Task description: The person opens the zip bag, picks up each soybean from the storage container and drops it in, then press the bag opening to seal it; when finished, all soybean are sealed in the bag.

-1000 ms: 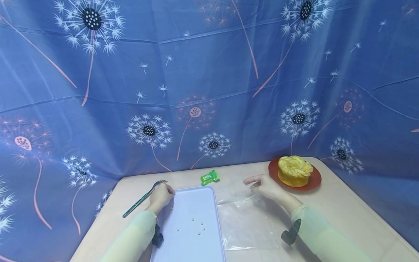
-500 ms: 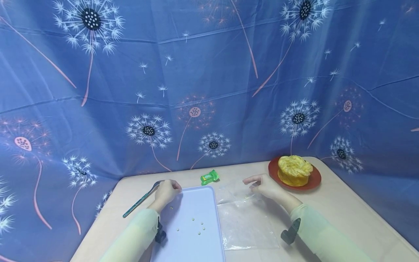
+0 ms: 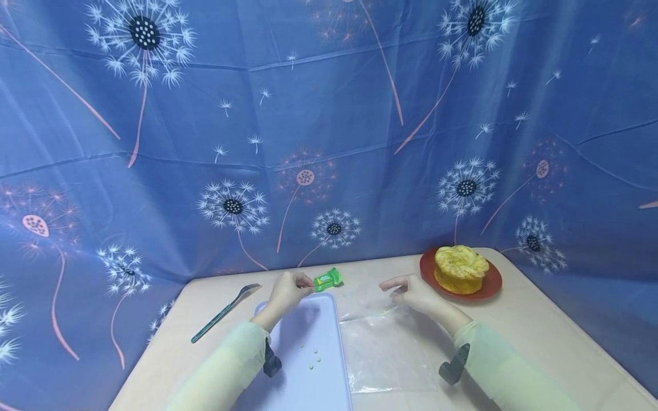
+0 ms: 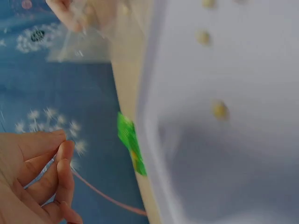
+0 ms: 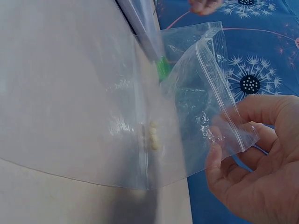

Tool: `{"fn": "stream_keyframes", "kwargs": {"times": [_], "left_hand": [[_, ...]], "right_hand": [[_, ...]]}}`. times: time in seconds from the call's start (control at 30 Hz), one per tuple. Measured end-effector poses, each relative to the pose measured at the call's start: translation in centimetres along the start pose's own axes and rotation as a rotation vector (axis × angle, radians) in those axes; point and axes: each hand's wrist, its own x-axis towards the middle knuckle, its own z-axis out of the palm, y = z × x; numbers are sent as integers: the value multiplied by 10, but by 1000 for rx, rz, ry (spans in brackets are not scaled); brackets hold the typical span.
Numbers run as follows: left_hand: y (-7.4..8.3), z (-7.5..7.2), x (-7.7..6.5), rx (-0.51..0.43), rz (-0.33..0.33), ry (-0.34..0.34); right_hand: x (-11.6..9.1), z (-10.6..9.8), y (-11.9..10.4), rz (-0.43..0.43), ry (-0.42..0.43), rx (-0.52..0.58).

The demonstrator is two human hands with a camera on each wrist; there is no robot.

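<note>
My left hand [image 3: 286, 293] passes over the far edge of the pale blue tray [image 3: 288, 391], close to the green-wrapped sweet [image 3: 330, 278]. In the left wrist view its thumb and index fingertips meet in a pinch round a small bean that the fingertips hide. Several small yellow beans [image 4: 219, 110] lie on the tray. Right of the tray, my right hand [image 3: 417, 295] holds a clear zip bag [image 5: 184, 93] by its mouth edge. The bag's mouth gapes in the right wrist view, and a few beans [image 5: 153, 135] sit low inside it.
A fork [image 3: 226, 311] with a green handle lies left of the tray. At the back right, a yellow bread or cake [image 3: 461, 269] stands on a red plate [image 3: 494, 283]. A blue dandelion-print curtain [image 3: 329, 137] hangs behind the table [image 3: 519, 325].
My left hand has moved right from the tray's far left corner towards the bag, uncovering the fork's head. My right hand and the bag stay in nearly the same place.
</note>
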Motion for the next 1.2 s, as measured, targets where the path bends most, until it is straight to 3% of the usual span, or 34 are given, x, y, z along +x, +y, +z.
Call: {"fn": "stream_keyframes", "kwargs": {"times": [0.27, 0.57, 0.87, 1.2], "left_hand": [[39, 21, 11, -63, 64, -48], [74, 51, 19, -27, 107, -93], [81, 75, 18, 49, 174, -112], [80, 71, 16, 11, 185, -100]], "right_hand": [[0, 2, 1, 1, 3, 7], [1, 2, 1, 0, 5, 14], [1, 2, 1, -34, -12, 14], [2, 0, 6, -12, -3, -2]]}}
